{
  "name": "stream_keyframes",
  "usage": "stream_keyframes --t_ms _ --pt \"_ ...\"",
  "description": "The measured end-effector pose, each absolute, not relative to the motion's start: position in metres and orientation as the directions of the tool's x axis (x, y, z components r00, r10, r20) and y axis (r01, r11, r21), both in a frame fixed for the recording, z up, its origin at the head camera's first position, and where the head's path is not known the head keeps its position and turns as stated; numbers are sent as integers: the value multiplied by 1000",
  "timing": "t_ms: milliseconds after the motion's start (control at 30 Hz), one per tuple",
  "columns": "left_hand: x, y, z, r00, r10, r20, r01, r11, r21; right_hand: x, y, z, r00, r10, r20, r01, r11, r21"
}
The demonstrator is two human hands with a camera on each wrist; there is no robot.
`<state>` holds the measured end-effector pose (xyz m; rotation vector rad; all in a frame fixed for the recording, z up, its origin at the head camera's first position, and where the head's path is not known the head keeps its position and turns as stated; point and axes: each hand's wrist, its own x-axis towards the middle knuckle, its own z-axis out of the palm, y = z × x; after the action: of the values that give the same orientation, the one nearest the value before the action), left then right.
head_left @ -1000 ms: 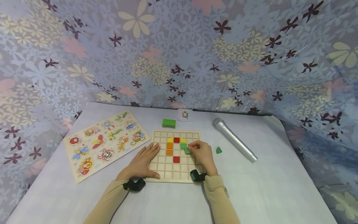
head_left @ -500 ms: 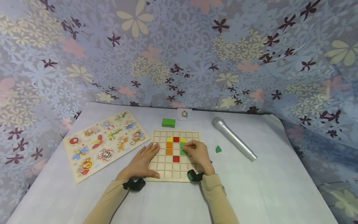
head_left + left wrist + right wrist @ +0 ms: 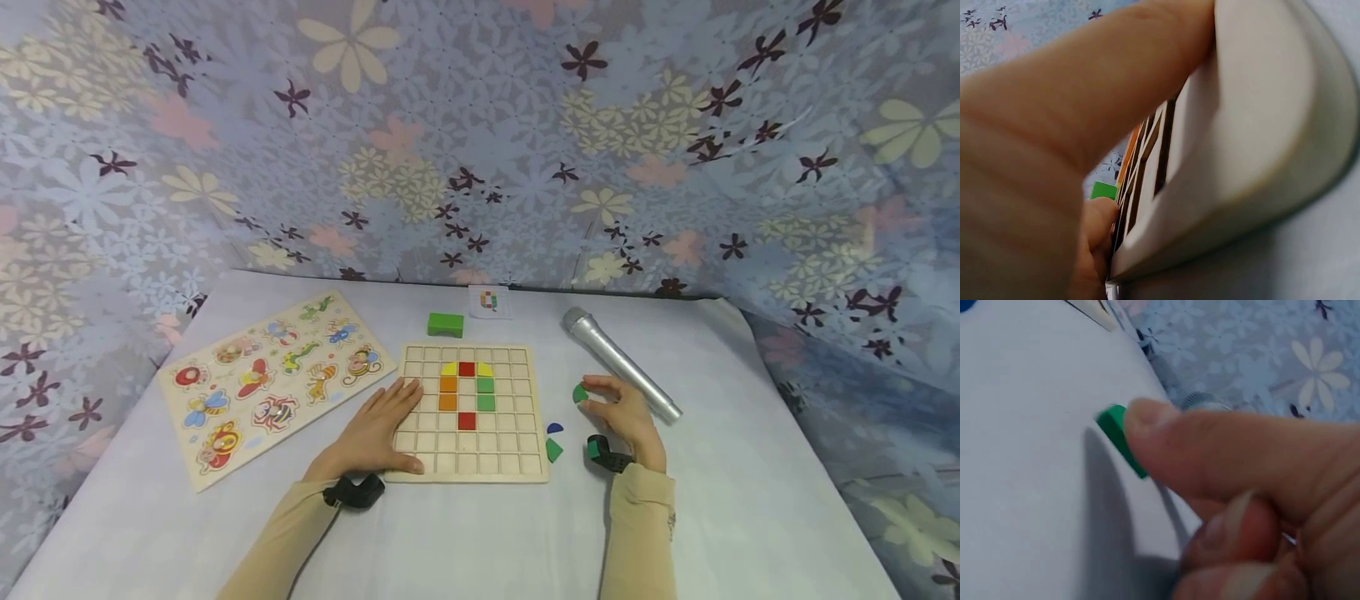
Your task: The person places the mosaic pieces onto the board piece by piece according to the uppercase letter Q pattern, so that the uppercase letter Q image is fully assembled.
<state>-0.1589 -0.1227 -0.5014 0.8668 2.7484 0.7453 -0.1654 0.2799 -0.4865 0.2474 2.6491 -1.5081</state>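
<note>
My left hand [image 3: 375,429] lies spread along the left side of the wooden grid board [image 3: 480,475], fingers flat and thumb at its near left corner. The board holds red squares [image 3: 467,421], orange squares [image 3: 447,402], green squares [image 3: 486,402] and yellow curved-edge pieces [image 3: 448,368] in its cells. To the right of the board, my right hand [image 3: 626,412] pinches a green quarter-round piece [image 3: 580,393] between thumb and index finger. In the right wrist view the thumb [image 3: 1166,437] covers part of this block, close over the tablecloth.
A blue half-round piece [image 3: 555,427] and a green quarter-round piece [image 3: 553,450] lie beside the board's right edge. A silver microphone [image 3: 622,364] lies behind my right hand. Further back are a green block [image 3: 446,325] and a pattern card [image 3: 489,302]; an insect puzzle [image 3: 262,375] lies left.
My right hand pressed a green square into the grid, let it go, and moved right off the board to the green quarter-round piece. My left hand stayed on the board.
</note>
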Motion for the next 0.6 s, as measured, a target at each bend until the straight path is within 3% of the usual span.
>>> stream_keyframes --t_ms 200,600 --pt "-160 -124 -503 -818 576 0 502 712 491 -173 268 -491 -996 77 -49 85 588 -804" --pt "-161 -124 -504 -814 580 -8 497 705 507 -182 243 -492 -999 47 -17 44 673 -738"
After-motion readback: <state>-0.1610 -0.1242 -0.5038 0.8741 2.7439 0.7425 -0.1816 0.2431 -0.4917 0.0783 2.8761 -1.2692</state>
